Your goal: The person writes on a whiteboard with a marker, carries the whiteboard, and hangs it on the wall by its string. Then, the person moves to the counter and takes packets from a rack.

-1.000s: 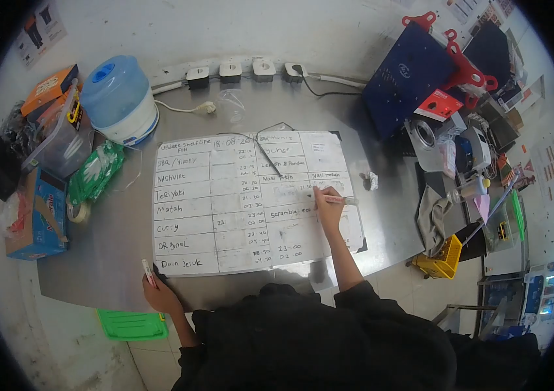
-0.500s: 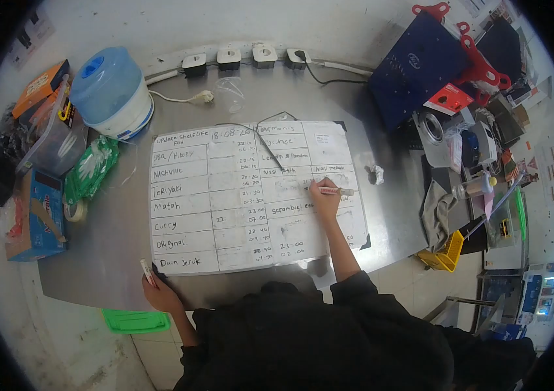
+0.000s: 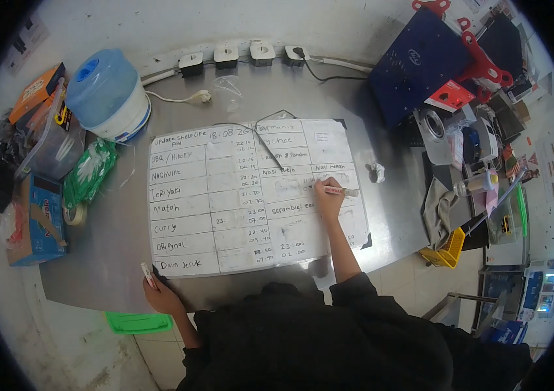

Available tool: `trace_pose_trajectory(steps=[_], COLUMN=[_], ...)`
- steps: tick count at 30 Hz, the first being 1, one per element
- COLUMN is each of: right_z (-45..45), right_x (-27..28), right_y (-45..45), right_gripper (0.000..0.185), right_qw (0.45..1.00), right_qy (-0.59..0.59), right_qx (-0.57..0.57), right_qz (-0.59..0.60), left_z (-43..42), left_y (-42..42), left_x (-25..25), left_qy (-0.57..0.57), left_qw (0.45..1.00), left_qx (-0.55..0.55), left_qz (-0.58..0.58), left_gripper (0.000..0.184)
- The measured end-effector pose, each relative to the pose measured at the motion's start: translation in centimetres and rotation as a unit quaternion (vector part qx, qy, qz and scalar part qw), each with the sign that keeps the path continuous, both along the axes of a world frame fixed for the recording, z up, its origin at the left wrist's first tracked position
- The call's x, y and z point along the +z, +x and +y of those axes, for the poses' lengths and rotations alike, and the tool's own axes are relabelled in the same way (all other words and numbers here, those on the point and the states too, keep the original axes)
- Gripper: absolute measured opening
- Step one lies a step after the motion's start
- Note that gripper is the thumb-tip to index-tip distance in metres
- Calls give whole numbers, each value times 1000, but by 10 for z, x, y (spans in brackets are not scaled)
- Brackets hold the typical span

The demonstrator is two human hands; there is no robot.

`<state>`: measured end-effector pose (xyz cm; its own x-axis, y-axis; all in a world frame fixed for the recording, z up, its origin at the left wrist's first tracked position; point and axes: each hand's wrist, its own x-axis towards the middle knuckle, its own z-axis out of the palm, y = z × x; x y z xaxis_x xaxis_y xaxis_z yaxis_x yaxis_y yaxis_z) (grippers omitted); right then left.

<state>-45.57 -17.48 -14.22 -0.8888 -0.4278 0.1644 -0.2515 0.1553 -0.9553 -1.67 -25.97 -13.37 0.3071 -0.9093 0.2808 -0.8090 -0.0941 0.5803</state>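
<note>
A whiteboard (image 3: 238,241) with hand-written names, times and ruled lines lies flat on the metal table. Over its right half, my right hand (image 3: 329,199) grips a white marker (image 3: 350,193) with red lettering, its writing end turned toward the board. Fresh digits show just left of those fingers, under the heading "Nasi putih". At the board's lower left corner, my left hand (image 3: 161,296) is closed around a second white and red marker (image 3: 149,276), which sticks up from the fingers. A thin black cord (image 3: 267,144) lies across the board's upper middle.
Crumpled white paper (image 3: 376,172) lies right of the board. A blue-topped water dispenser (image 3: 105,91), green packet (image 3: 91,171) and blue box (image 3: 40,221) stand left. Wall sockets (image 3: 226,56) line the back. A dark blue case (image 3: 415,65) stands back right, a yellow basket (image 3: 445,251) below.
My right hand has shifted slightly right on the board with its marker, and more written digits show beside it. My left hand stays in place.
</note>
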Motion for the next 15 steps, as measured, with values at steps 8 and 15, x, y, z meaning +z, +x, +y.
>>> trace_pose_trajectory(steps=[8, 15], right_z=[1, 0], right_x=[-4, 0], right_y=[-1, 1], right_gripper=[28, 27], right_qw=[1000, 998], right_qy=[17, -28], right_qx=[-2, -59], right_qz=[10, 15], left_z=[-1, -1], left_y=[2, -1], left_x=[-1, -1], left_qy=[-6, 1], left_qw=[1000, 1000], left_qx=[-6, 6], left_qz=[0, -12], left_gripper=[31, 31])
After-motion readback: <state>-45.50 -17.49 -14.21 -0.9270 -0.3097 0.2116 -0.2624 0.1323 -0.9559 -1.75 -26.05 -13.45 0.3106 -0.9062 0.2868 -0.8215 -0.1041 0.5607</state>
